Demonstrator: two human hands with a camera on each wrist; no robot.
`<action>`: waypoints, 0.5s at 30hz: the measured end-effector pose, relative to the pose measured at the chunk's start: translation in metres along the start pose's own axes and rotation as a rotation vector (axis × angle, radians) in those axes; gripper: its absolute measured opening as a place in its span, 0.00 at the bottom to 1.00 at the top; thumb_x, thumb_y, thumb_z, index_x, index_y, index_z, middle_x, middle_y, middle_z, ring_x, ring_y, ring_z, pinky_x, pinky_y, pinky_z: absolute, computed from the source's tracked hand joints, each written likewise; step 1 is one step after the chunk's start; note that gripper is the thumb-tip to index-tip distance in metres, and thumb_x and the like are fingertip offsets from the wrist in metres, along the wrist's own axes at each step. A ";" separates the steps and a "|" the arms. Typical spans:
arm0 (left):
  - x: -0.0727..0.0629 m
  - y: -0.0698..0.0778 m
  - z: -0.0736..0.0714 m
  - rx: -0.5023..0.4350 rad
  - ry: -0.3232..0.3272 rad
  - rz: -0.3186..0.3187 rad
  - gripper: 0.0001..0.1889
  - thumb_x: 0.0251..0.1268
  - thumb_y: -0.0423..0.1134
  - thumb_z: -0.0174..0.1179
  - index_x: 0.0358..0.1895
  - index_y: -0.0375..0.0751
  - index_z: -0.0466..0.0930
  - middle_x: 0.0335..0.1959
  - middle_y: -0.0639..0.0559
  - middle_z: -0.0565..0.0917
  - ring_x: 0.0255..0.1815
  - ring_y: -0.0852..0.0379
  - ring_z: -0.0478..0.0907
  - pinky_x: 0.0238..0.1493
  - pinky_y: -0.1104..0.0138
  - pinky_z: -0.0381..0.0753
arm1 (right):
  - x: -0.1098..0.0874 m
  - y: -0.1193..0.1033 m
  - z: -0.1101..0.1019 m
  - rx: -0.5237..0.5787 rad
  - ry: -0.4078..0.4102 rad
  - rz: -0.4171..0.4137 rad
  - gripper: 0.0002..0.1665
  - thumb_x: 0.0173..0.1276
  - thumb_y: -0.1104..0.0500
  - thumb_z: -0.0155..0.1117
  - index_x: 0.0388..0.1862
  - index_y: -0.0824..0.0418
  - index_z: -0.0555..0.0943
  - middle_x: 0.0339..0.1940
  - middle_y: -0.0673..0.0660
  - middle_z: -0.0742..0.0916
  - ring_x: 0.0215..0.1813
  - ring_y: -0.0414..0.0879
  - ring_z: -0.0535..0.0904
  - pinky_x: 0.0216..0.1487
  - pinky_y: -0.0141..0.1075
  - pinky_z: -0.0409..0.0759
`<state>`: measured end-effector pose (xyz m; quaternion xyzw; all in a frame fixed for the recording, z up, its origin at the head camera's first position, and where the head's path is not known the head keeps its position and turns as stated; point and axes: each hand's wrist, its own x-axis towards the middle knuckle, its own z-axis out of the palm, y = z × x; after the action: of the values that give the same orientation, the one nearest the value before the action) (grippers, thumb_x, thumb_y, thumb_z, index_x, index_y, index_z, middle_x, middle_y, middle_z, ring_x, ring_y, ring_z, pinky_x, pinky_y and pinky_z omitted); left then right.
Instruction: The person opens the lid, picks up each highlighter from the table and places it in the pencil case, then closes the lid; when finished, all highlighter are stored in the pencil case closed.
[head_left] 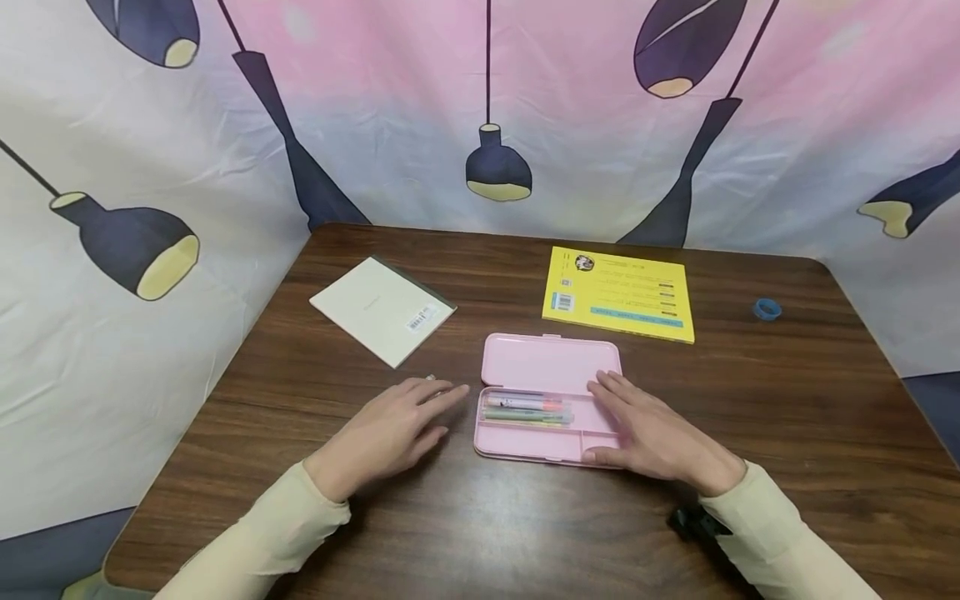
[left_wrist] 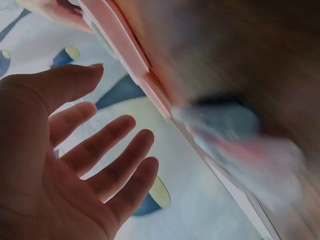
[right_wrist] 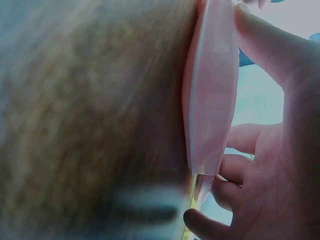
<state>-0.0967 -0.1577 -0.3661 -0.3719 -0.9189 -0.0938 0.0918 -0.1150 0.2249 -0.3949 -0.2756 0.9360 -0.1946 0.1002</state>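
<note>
Wooden table (head_left: 525, 517): pencil case (head_left: 551, 400) between both hands, right fingers (head_left: 611, 392) inside.

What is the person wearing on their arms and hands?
Both arms wear long, pale cream-yellow sleeves reaching the wrists. The left hand and right hand are bare, with no gloves. A small black strap-like device sits by the right cuff. A possible ring on a left finger is too small to confirm.

On the table (head_left: 787, 400) an open case (head_left: 551, 367) lies near the middle, pens (head_left: 528, 407) in its tray. The left hand (head_left: 393, 429) lies just left of the case; the right hand (head_left: 648, 429) rests on its right end. Behind the case to the left lies a notebook (head_left: 382, 310), behind to the right a book (head_left: 618, 293), and far right a tape roll (head_left: 767, 309).
</note>
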 end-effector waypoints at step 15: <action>-0.051 -0.003 0.001 -0.046 0.139 -0.082 0.33 0.55 0.34 0.73 0.67 0.41 0.76 0.58 0.41 0.80 0.55 0.48 0.80 0.51 0.55 0.83 | 0.002 0.000 -0.001 0.020 -0.003 -0.004 0.60 0.59 0.26 0.63 0.78 0.61 0.61 0.80 0.63 0.61 0.80 0.62 0.53 0.73 0.62 0.60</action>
<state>-0.0628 -0.1933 -0.3795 -0.3285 -0.9224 -0.1444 0.1428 -0.1167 0.2246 -0.3940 -0.2766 0.9334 -0.2037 0.1042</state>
